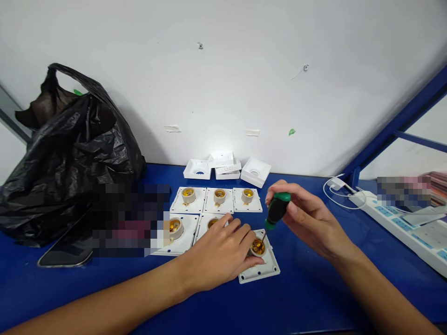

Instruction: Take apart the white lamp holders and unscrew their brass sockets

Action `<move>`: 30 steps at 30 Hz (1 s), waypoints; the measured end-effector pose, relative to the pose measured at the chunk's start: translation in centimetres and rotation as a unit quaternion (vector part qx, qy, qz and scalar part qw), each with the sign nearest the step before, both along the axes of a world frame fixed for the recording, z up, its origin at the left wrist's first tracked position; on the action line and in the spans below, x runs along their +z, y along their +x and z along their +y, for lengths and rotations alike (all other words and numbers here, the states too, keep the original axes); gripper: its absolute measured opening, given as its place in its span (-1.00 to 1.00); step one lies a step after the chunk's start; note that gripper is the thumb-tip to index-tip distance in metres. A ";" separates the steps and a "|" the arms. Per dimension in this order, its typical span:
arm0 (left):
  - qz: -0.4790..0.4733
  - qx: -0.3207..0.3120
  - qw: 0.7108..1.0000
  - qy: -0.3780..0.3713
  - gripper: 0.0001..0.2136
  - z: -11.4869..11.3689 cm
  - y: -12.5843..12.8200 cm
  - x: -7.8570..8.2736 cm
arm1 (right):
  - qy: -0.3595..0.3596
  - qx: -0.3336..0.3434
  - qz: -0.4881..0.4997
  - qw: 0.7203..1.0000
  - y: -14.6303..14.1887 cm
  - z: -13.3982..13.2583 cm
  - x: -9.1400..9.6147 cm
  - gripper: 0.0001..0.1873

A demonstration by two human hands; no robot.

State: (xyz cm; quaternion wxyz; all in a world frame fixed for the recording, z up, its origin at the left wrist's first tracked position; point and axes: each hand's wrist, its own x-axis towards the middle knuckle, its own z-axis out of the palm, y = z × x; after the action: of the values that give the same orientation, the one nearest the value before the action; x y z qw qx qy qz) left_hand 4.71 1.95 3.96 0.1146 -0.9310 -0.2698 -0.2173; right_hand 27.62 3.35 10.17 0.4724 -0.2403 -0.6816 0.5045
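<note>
In the head view, my right hand (307,218) grips a screwdriver (277,209) with a short green and black handle. Its metal shaft slants down into the brass-lined lamp socket (259,248), which sits on a square white base plate (260,273). My left hand (223,251) closes round that socket, thumb at its near side and fingers at its left. The screwdriver's tip is hard to make out inside the socket. Several more base plates with lamp sockets (220,195) lie in two rows behind and left of my left hand, which partly covers one.
White square covers (225,170) are piled against the wall. A black plastic bag (77,153) stands at the left, with a phone (68,242) before it. On the right lie a power strip (401,225) and a white cable (344,204). Parts of the view are pixelated.
</note>
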 end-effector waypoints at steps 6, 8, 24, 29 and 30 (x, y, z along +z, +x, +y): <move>-0.007 0.003 1.000 0.010 -0.57 0.1 0.1 -0.1 | -0.017 0.012 0.014 1.000 -0.2 0.3 -0.1 -0.73; -0.008 0.001 1.000 0.016 -0.57 0.1 0.1 -0.2 | -0.034 0.026 0.011 0.999 -0.1 0.4 -0.1 -0.68; -0.011 -0.001 1.000 0.018 -0.58 0.2 0.2 -0.4 | -0.053 0.013 0.007 0.998 0.0 0.6 -0.3 -0.68; -0.007 -0.008 1.000 0.022 -0.57 0.2 0.2 -0.3 | -0.043 0.017 0.008 0.999 0.2 0.6 -0.3 -0.72; -0.006 -0.008 1.000 0.023 -0.56 0.2 0.2 -0.3 | -0.050 0.025 0.010 0.998 0.2 0.6 -0.3 -0.70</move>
State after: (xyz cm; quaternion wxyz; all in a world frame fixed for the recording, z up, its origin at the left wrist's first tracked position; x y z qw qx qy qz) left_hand 4.87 2.15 3.66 0.1323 -0.9290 -0.2577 -0.2302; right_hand 27.84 3.99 9.90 0.4536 -0.2415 -0.6566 0.5520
